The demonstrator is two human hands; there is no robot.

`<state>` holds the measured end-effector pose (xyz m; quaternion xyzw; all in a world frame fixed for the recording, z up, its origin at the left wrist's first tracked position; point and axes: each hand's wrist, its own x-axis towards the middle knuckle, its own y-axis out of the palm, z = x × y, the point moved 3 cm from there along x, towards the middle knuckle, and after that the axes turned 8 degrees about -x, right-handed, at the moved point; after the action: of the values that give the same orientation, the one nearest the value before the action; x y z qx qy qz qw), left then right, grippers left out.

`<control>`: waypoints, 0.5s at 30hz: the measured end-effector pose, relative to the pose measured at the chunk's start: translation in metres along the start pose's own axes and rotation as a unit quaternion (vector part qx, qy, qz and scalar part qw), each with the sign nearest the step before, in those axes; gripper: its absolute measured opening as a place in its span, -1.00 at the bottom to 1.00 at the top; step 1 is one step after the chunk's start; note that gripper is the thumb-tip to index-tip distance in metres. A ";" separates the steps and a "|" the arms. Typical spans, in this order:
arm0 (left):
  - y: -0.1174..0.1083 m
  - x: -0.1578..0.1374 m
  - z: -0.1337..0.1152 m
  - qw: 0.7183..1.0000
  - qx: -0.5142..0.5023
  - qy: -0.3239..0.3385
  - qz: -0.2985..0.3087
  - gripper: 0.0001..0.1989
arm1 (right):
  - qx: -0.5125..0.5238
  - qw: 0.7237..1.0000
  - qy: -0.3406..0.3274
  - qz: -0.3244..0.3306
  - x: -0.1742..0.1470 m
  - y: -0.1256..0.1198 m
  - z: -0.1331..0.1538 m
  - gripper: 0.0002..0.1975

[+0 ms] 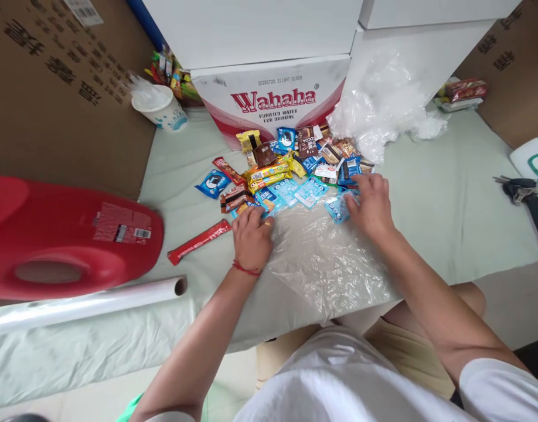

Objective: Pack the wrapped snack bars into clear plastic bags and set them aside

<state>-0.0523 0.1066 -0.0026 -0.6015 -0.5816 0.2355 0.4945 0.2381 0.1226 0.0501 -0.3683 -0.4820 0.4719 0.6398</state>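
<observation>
A pile of small wrapped snacks lies on the cloth, with yellow-wrapped bars (269, 174) in its middle. My left hand (252, 239) rests palm down at the near left edge of the pile, fingertips on packets and beside the clear plastic film (326, 258). A long red stick packet (198, 241) lies just left of it. On the pile's right side, my right hand (373, 205) has thumb and fingers apart. Its thumb touches a light-blue packet (336, 209), and its fingers reach a dark-blue packet (350, 170). Neither hand visibly lifts anything.
A white Wahaha carton (273, 105) stands behind the pile. Crumpled clear plastic (378, 105) sits back right. Left are a red jug (75, 234), a roll of film (88, 302) and a paper cup (161, 109). Keys (517, 189) lie far right.
</observation>
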 end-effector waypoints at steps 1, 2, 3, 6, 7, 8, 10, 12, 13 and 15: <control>0.000 0.000 0.001 1.000 -0.002 -0.005 0.005 -0.73 | 0.013 1.000 -0.011 -0.010 -0.008 -0.011 0.007 -0.61; 0.000 0.001 0.002 1.000 -0.002 -0.011 0.009 -0.72 | 0.036 0.999 -0.026 -0.001 -0.019 -0.020 0.015 -0.65; 0.000 0.001 0.002 1.000 -0.002 -0.016 0.013 -0.72 | 0.063 0.997 -0.043 0.030 -0.032 -0.028 0.025 -0.69; 0.000 0.002 0.002 1.000 -0.006 -0.018 0.015 -0.73 | 0.125 0.960 -0.076 0.238 -0.078 -0.032 0.057 -0.63; 0.000 0.002 0.002 1.000 -0.007 -0.016 0.012 -0.74 | 0.117 0.945 -0.073 0.298 -0.093 -0.029 0.066 -0.59; -0.001 0.002 0.002 1.000 -0.007 -0.015 0.010 -0.74 | 0.101 0.931 -0.067 0.343 -0.105 -0.026 0.074 -0.55; -0.001 0.001 0.001 1.000 -0.006 -0.016 0.010 -0.74 | 0.069 0.917 -0.054 0.388 -0.124 -0.017 0.085 -0.54; -0.002 0.001 0.001 1.000 -0.003 -0.019 0.014 -0.73 | 0.068 0.913 -0.039 0.400 -0.134 -0.011 0.090 -0.63; -0.002 0.001 0.001 1.000 -0.002 -0.020 0.017 -0.73 | 0.078 0.914 -0.029 0.396 -0.137 -0.009 0.090 -0.69; -0.003 0.002 0.000 0.999 0.000 -0.024 0.027 -0.71 | 0.103 0.920 -0.013 0.377 -0.141 -0.008 0.087 -0.79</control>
<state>-0.0532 0.1079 0.0001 -0.6110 -0.5766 0.2633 0.4742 0.1435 -0.0137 0.0426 -0.4487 -0.2640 0.7303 0.4424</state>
